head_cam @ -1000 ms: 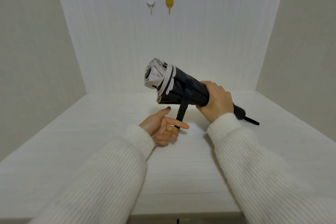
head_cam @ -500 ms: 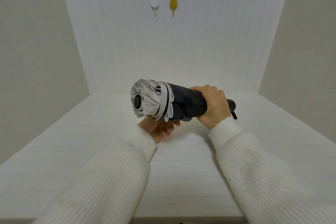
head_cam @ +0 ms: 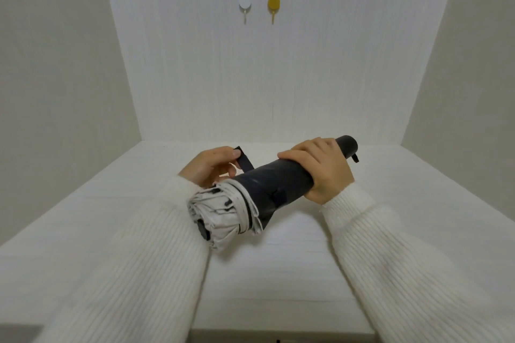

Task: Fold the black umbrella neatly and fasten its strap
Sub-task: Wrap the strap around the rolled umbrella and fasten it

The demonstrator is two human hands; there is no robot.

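Observation:
The black umbrella (head_cam: 274, 185) is rolled into a tight tube and held above the white table, its pale grey lining bunched at the near end and its black handle pointing back right. My right hand (head_cam: 320, 168) is wrapped around the tube just below the handle. Behind the tube, my left hand (head_cam: 210, 166) pinches the loose end of the black strap (head_cam: 243, 161) between thumb and fingers. The strap rises from the far side of the tube. A small black fastening patch (head_cam: 280, 196) shows on the near side of the canopy.
The white table (head_cam: 264, 273) sits in an alcove with a white back wall and grey side walls. A white hook (head_cam: 244, 5) and a yellow hook (head_cam: 273, 7) are fixed high on the back wall. My white knitted sleeves fill the foreground.
The umbrella has swung so its lining end tips down toward me and its handle rises. My left hand came up from under the tube and now pinches the strap behind it.

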